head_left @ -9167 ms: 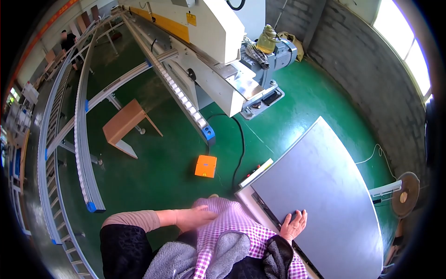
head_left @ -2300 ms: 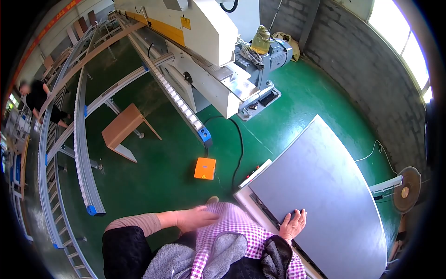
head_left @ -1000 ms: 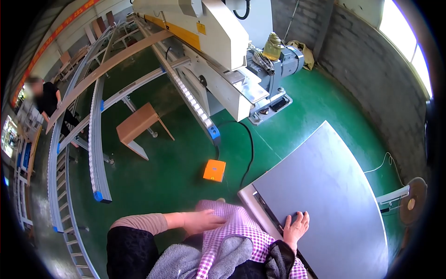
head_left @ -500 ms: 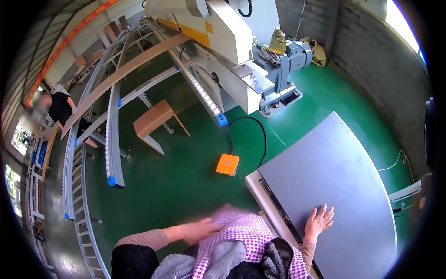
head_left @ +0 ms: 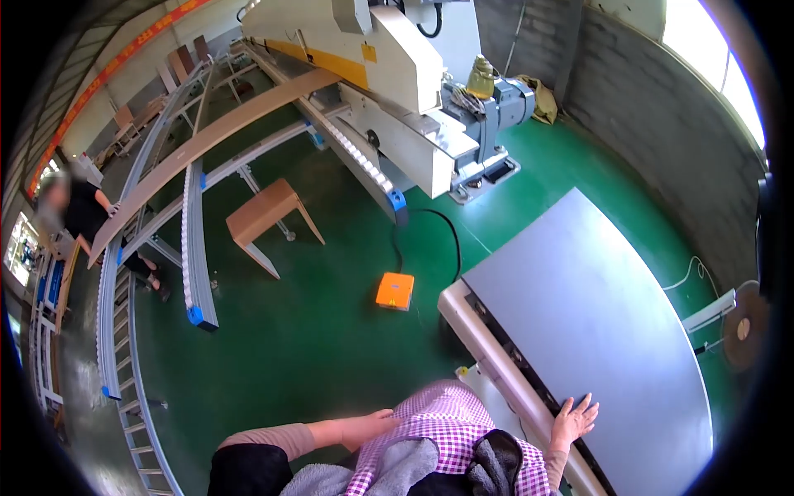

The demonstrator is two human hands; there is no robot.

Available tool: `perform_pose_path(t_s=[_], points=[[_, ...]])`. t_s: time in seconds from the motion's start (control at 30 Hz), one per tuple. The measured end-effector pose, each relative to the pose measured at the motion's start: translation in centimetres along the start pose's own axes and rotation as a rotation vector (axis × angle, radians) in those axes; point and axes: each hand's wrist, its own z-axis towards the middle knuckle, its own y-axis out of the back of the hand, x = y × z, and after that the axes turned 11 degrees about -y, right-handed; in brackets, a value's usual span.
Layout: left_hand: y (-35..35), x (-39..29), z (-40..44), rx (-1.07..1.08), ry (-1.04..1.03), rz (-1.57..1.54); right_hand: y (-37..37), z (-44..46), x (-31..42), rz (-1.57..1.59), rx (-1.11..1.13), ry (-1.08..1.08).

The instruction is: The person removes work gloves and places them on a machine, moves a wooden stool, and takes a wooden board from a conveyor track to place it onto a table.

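Observation:
My right hand (head_left: 573, 420) lies palm down with its fingers spread near the left edge of a smooth grey tabletop (head_left: 595, 314). It holds nothing. My left hand (head_left: 365, 428) rests against the purple checked apron (head_left: 447, 411) over my lap. Its fingers look stretched out, with the tips partly lost against the cloth. Below the tabletop's edge runs a pale metal rail (head_left: 488, 341) beside a dark slot.
An orange box (head_left: 395, 291) with a black cable lies on the green floor. A long board (head_left: 207, 142) spans the roller rails (head_left: 198, 248) beside a large white machine (head_left: 405, 58). A co-worker (head_left: 89, 211) stands at the board's left end. A brown bench-like piece (head_left: 263, 213) stands beneath.
My view has turned slightly to the right. My right hand sits closer to the tabletop's left edge, still flat. My left hand, blurred before, now rests on the apron.

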Motion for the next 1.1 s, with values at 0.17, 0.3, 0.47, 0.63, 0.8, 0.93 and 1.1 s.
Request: perform_pose_path(t_s=[0.17, 0.3, 0.47, 0.63, 0.8, 0.93, 1.1], points=[[-1.8, -5.9, -1.4, -0.021, -0.104, 0.081, -1.9, 0.8, -1.8, 0.005, 0.009, 0.061], [-3.5, -8.8, -3.0, -0.014, -0.024, 0.043, -1.6, 0.9, -1.5, 0.025, 0.054, 0.047], [-10.5, -5.7, -5.1, -0.044, -0.008, 0.099, -0.8, 0.7, -1.7, 0.037, 0.124, 0.053], [-11.8, -9.4, -5.1, -0.156, 0.026, 0.192, -1.0, 1.0, -2.0, 0.028, 0.153, 0.073], [-14.1, -11.3, -1.7, -0.383, 0.239, -0.145, -0.9, 1.3, -2.4, -0.007, 0.155, 0.110], [-15.7, -12.6, 0.5, -0.448, 0.238, 0.049, 0.4, 1.0, -2.9, 0.018, 0.174, 0.151], [-14.2, -19.0, 4.3, -0.366, 0.343, -0.047, -0.6, 1.9, -4.1, 0.086, 0.154, 0.208]])
